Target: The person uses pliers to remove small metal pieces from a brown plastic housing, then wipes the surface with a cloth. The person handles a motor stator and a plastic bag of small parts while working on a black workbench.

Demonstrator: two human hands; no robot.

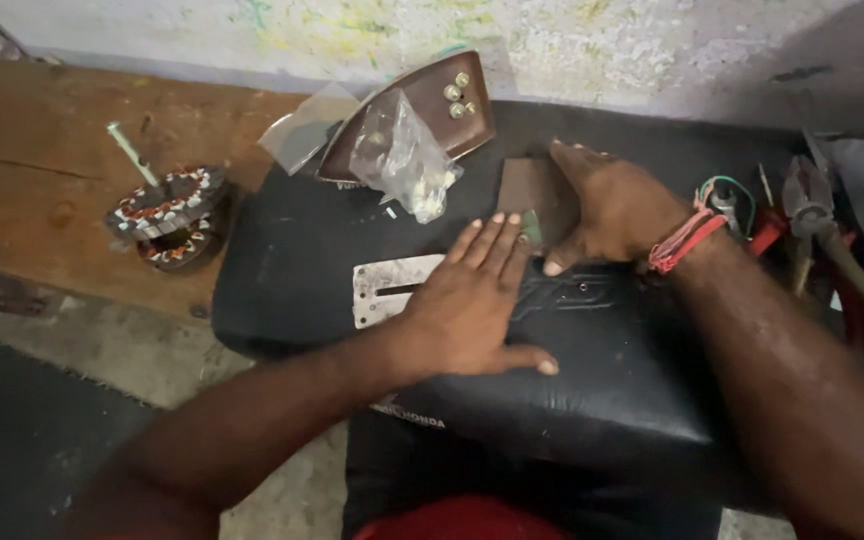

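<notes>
A thin brown sheet [530, 192], apparently mica or similar insulation, lies on a black padded seat cushion [602, 370] that serves as the bench, just above the centre of the view. The right hand [617, 212] is laid over the sheet's right edge at about one o'clock, fingers spread and thumb tucked under; nothing is clasped, the sheet is only pressed. The left hand [472, 300] is laid flat and open, its fingertips touching the sheet's lower left corner, while its palm partly covers a slotted metal plate [387, 288] at nine o'clock.

At twelve o'clock an iron soleplate [432, 115] with brass terminals leans against the wall, a clear plastic bag of small parts [404, 160] resting on it. A wound stator [170, 215] stands on the wooden board [42, 180] at ten o'clock. Pliers and wire cutters [812, 215] lie at three o'clock.

The step in hand appears to be flattening and aligning the sheet. It is judged best done with even, light pressure from both flat palms, since such a sheet would likely flake or crack if bent on the soft cushion.
</notes>
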